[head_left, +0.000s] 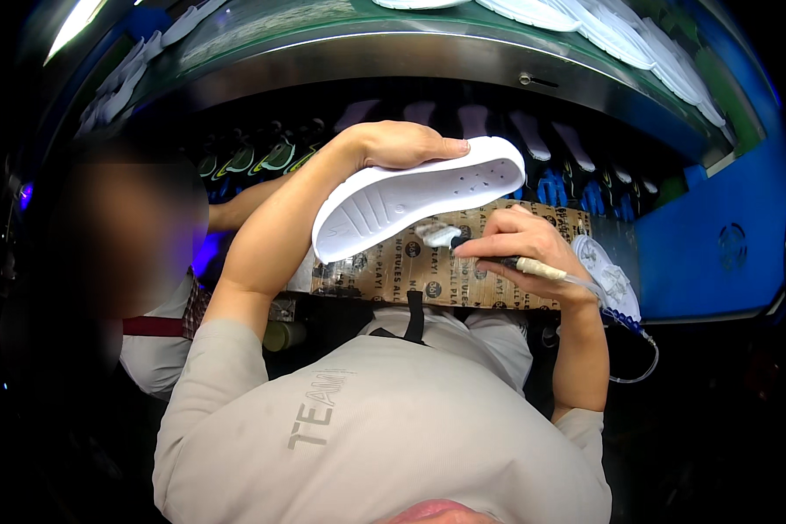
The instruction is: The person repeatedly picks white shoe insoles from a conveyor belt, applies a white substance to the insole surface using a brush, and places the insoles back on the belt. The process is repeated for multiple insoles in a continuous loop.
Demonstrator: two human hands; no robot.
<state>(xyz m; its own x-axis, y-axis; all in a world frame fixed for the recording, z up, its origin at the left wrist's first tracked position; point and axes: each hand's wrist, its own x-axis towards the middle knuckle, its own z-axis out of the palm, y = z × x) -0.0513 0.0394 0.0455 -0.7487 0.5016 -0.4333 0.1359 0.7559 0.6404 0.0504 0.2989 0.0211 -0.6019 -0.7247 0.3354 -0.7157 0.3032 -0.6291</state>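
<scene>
My left hand (406, 144) grips a white shoe sole (424, 196) by its upper edge, thumb along the rim. The sole is tilted, its hollow, ribbed inner side turned toward me. Below it my right hand (524, 244) is closed around a brush (533, 267) with a pale handle and a clear tube trailing from its end. The brush's white bristles (437, 234) are just under the sole's lower edge; whether they touch it I cannot tell. Both hands are over a bench covered with printed brown tape (393, 275).
Ahead runs a metal-edged conveyor (367, 57) carrying white soles (576, 31). Beneath it hang or stand rows of shoe parts (275, 155). White shoe parts (610, 271) lie at the bench's right end, beside a blue panel (716, 244). Another person (148, 244) sits close on my left.
</scene>
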